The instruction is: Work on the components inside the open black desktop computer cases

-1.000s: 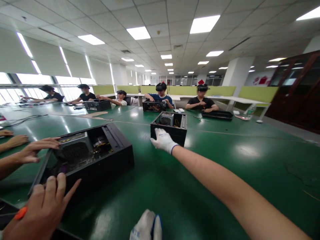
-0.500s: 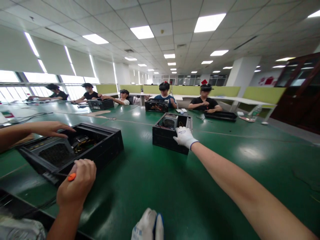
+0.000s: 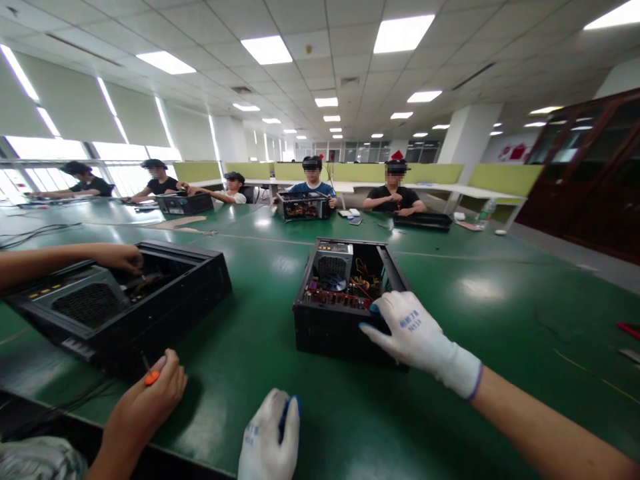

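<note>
A black computer case [image 3: 345, 333] lies with its side off, showing a power supply, wires and a red circuit board. My right hand [image 3: 413, 330], in a white glove with a blue palm, grips its near right edge, thumb on the front face and fingers over the rim. Low in the view, my left hand [image 3: 273, 427] wears a matching glove and is held just above the table's near side. Its fingers are curled in towards the thumb, and whatever they may hold is hidden.
At left, a co-worker's bare hand [image 3: 167, 387] holds an orange-handled screwdriver [image 3: 152, 378]; the other hand [image 3: 117, 257] reaches into a second open case [image 3: 175, 320]. Several people work across the green table [image 3: 480, 333]. A red-handled tool [image 3: 629, 329] lies at far right.
The case has come nearer with my right hand on it. My left hand has shifted slightly left and up. The co-worker's screwdriver has moved off the other case.
</note>
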